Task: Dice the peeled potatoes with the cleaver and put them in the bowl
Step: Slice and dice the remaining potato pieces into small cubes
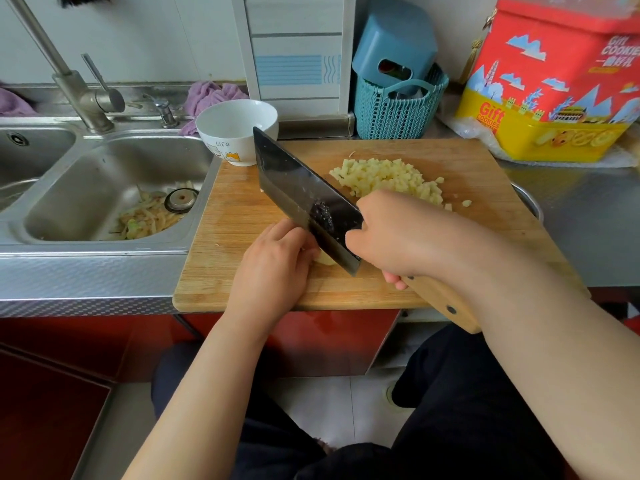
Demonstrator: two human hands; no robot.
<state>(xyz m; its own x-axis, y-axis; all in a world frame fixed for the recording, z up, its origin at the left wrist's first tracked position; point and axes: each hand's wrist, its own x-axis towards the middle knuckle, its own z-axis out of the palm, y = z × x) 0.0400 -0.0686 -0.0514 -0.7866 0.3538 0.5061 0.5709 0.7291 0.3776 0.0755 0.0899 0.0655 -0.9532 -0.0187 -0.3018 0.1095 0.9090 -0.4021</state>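
Our right hand (391, 237) grips the cleaver (304, 199) at the handle, fingers curled round it, blade angled down onto the board (225, 237). Our left hand (277, 258) holds a potato piece (325, 259), fingers curled over it, knuckles against the blade's flat. Only a sliver of potato shows past the fingertips. Diced pile (388, 178) lies beyond the right fingers. Bowl (232, 129) sits beyond the blade tip, at the board's far left corner beside the sink (86, 188).
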